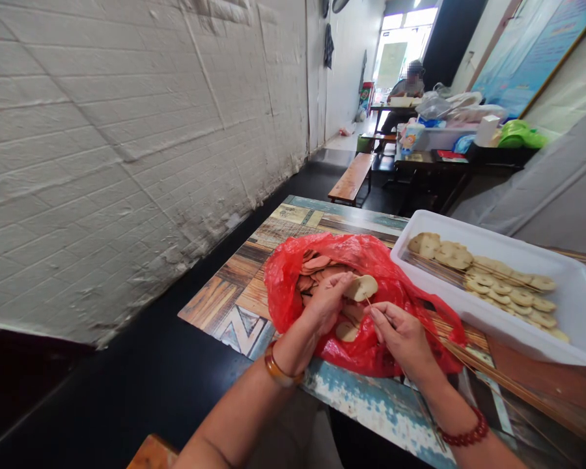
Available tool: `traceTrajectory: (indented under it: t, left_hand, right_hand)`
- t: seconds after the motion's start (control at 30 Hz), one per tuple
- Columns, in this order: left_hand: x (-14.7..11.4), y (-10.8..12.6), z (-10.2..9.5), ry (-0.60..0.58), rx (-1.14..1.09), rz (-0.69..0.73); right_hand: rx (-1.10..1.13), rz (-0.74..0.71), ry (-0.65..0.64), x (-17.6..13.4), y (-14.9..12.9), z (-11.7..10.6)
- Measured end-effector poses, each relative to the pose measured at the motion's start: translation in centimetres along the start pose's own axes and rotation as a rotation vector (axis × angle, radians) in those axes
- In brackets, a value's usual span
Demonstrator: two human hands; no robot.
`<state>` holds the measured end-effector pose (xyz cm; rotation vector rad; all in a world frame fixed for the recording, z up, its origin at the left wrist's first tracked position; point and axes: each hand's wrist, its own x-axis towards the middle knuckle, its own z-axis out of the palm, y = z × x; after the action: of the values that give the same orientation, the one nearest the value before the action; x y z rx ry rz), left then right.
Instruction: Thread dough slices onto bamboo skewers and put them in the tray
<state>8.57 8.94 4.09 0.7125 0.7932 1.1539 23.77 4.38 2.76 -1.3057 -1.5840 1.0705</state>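
My left hand (pixel 328 305) is closed on the edge of a pale round food slice (pixel 364 287) above the bag. In my right hand (pixel 401 333) is a thin wooden skewer (pixel 368 301), its tip end meeting the slice's lower edge; how far it goes in cannot be made out. Below both hands a red plastic bag (pixel 288 286) lies open on the table, with many loose slices (pixel 317 266) inside, some reddish brown, some pale. To the right, a white tray (pixel 505 242) contains skewered pale slices (pixel 512 291) in rows.
Long loose skewers (pixel 510 381) lie on the patterned table (pixel 241 286) near my right forearm. A wooden bench (pixel 352 177) stands beyond. Farther back are a cluttered table (pixel 422 156) and a seated person (pixel 410 81). A white wall (pixel 141 130) runs along the left.
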Motion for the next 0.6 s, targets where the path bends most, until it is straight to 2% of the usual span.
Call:
traceTrajectory:
  t: [0.13,0.37,0.6]
  left_hand:
    - [-0.09,-0.14,-0.13,-0.014,0.057,0.046]
    - [-0.14,-0.29,0.06,0.052,0.137,0.061]
    - [-0.08,-0.34,-0.03,0.036,0.199,0.055]
  right_hand:
    - [-0.049,-0.025,0.003,-0.04,-0.17,0.05]
    - [-0.184,-0.116,0.064,-0.04,-0.23,0.19]
    - [-0.255,-0.181,0.088,0.00,-0.33,0.17]
